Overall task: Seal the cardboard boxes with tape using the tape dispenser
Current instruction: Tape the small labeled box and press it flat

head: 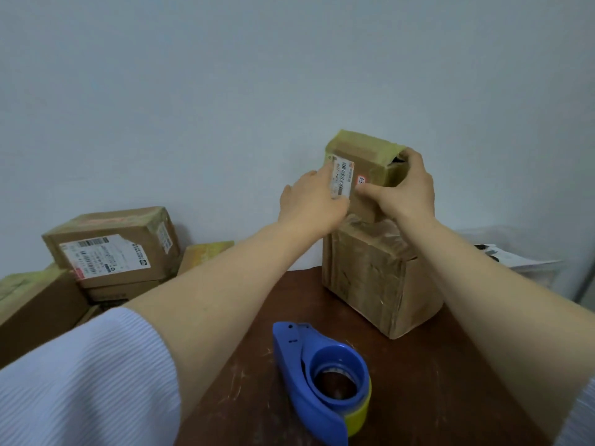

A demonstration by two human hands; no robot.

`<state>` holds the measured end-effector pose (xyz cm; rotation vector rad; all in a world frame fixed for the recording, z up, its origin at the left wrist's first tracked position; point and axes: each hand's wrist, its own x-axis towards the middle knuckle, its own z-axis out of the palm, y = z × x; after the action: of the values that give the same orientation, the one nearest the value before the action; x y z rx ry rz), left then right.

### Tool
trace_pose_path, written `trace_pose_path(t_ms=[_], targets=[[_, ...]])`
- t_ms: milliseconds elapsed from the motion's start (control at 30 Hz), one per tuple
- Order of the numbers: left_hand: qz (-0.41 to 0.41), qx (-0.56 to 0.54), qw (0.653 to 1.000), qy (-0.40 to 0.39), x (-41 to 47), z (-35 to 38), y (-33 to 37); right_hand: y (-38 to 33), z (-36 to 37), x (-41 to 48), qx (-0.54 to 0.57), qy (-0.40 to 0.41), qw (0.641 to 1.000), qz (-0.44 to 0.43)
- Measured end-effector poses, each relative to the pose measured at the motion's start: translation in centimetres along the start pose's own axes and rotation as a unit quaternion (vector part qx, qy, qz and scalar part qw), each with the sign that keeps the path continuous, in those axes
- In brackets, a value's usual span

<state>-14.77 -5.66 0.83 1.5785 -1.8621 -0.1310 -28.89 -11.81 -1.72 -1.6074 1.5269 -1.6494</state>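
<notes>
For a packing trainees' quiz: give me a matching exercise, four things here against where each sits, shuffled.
1 blue tape dispenser
2 small taped box
3 large wrinkled box
4 labelled box

A held by left hand and right hand
B on the left pile
C lying untouched on the table
D standing on the table below the hands

Pairs: 1-C, 2-A, 3-D, 4-B

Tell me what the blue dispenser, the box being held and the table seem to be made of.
The dispenser looks like smooth moulded plastic, going by its even blue sheen. The box is matte brown cardboard, its edges wrapped in yellowish tape. The table looks like dark reddish wood or veneer, with pale scratches.
</notes>
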Motion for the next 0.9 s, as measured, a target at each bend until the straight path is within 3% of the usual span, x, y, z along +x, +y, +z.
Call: trace_pose_path(t_ms=[133,300,400,600,800,833,900], targets=[[-0.072,-0.111,0.984,0.121,-4.6,-3.3,-2.6,-3.6,-0.2,-6.6,0.042,-0.066,0.995,-0.061],[-0.085,-0.164,0.965,0.185,-14.3,-6.9,-7.1,-5.5,0.9,-17.0,0.116,-0.245,0.960,-0.065],[-0.098,-0.132,0.972,0.171,-20.9,-7.9,-10.1,-4.8,2.7,-22.5,0.108,-0.327,0.937,-0.053],[-0.201,-0.082,0.972,0.091,-30.8,-7.3,-14.7,-2.3,5.6,-29.7,0.093,-0.447,0.889,-0.023],[-0.131,0.087,0.988,-0.013,-32.9,-7.3,-16.1,-2.2,4.3,-30.4,0.010,-0.519,0.855,-0.015],[-0.119,0.116,0.986,-0.020,-32.9,-7.3,-16.1,-2.3,3.8,-30.1,-0.018,-0.520,0.854,-0.015],[-0.099,0.155,0.983,-0.030,-32.9,-7.1,-16.1,-2.1,2.7,-29.5,-0.048,-0.440,0.896,-0.016]])
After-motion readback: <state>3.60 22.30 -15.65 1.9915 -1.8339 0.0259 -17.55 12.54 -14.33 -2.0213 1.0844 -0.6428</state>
